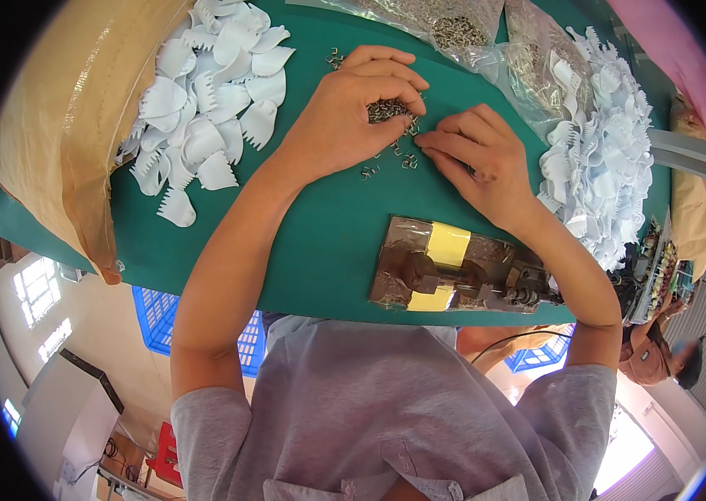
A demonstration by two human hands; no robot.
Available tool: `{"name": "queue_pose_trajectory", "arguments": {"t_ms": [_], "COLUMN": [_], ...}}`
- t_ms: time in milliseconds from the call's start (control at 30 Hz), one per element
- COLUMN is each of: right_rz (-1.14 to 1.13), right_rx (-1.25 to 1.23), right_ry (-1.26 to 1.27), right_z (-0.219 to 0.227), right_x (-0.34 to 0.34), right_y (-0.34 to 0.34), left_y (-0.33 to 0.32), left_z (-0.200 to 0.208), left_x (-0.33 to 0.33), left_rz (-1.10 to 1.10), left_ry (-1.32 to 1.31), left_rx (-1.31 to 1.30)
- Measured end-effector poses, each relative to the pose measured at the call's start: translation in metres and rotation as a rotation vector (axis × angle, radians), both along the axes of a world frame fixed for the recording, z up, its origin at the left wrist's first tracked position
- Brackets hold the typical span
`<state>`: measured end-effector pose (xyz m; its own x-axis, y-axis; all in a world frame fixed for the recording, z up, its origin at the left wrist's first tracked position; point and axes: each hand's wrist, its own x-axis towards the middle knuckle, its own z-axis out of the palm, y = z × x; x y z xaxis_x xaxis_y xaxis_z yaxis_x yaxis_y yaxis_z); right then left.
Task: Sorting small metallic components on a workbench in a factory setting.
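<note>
Little looks done: loose metal clips (389,109) lie toward the tabletop's (319,234) far edge; left hand (344,108) cups some, fingers apart; whether right hand (486,163) pinches any, I cannot tell.

Workshop or small factory, assembly area. Evidence: green flat worktop (319,250) with loose heap of small bent silvery metal clips (390,110), two big piles of white toothed plastic pieces (211,100), brown block-shaped bench fixture with yellow patches and metal parts (403,271), large tan sack (60,108), blue slatted plastic crate (152,317), co-worker in brown top (649,355).
</note>
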<state>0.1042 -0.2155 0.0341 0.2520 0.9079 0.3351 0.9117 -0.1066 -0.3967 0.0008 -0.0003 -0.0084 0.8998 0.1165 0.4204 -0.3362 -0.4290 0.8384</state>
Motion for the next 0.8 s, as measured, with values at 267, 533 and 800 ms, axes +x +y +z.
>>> {"name": "queue_pose_trajectory", "arguments": {"t_ms": [267, 533, 800], "right_rz": [-0.005, -0.089, -0.092], "right_rx": [0.034, 0.006, -0.062], "right_ry": [0.015, 0.109, 0.128], "right_z": [-0.001, -0.003, 0.008], "right_x": [-0.001, -0.002, 0.005], "right_y": [-0.002, 0.001, -0.019], "left_y": [0.001, -0.001, 0.0], "left_z": [-0.001, 0.0, -0.002], "left_x": [0.001, 0.0, 0.001], "left_rz": [0.01, 0.008, 0.014], "left_ry": [-0.004, 0.009, -0.01], "left_rx": [0.018, 0.005, 0.028]}}
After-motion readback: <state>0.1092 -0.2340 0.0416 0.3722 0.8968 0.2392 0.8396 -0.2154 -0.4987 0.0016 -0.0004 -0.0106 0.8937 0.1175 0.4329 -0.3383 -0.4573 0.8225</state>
